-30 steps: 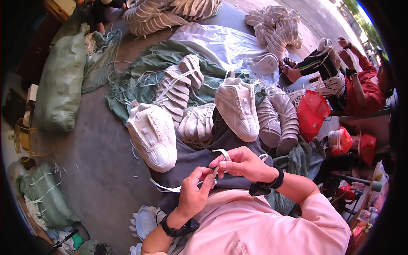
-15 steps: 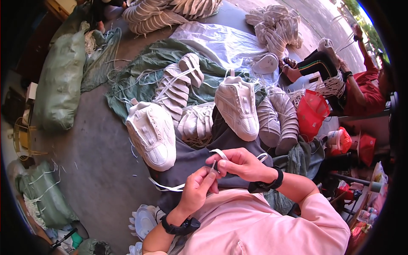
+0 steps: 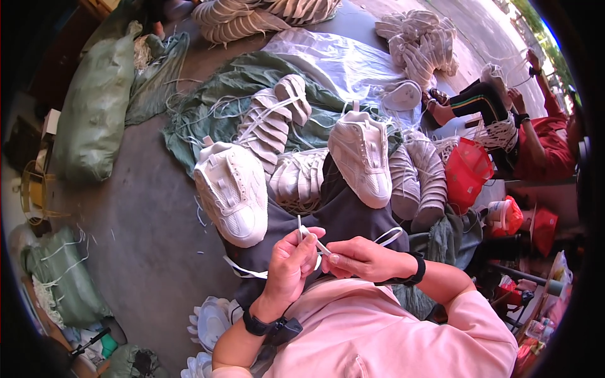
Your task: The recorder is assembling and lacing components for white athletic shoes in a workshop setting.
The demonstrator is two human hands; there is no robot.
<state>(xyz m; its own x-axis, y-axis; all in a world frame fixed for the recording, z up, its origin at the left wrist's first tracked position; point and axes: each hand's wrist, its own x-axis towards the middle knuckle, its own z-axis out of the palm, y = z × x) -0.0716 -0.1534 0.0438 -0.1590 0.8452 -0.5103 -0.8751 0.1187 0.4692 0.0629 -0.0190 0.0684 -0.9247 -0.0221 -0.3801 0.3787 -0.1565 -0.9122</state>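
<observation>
My left hand (image 3: 288, 268) is closed, pinching a white shoelace (image 3: 252, 273) whose tip sticks up above the thumb. Close beside it, my right hand (image 3: 365, 258) also pinches the lace, and a short stretch runs between the two hands. Loops of lace hang out on both sides over my dark trousers (image 3: 372, 222). Beyond the hands, one white sneaker (image 3: 241, 217) rests at my left knee and another white sneaker (image 3: 368, 179) at my right knee. Both have empty eyelets along their upper openings.
Stacked shoe uppers (image 3: 260, 135) lie on a green sheet (image 3: 208, 113) ahead. More stacked uppers (image 3: 432, 179) stand beside a red bag (image 3: 466, 173) at the right. A co-worker in a red shirt (image 3: 542, 148) sits at far right. Stuffed sacks (image 3: 94, 120) line the left.
My left hand has risen slightly, and the lace tip now points up from it. The right hand has lowered a little, with the lace stretched between both. The view has shifted slightly.
</observation>
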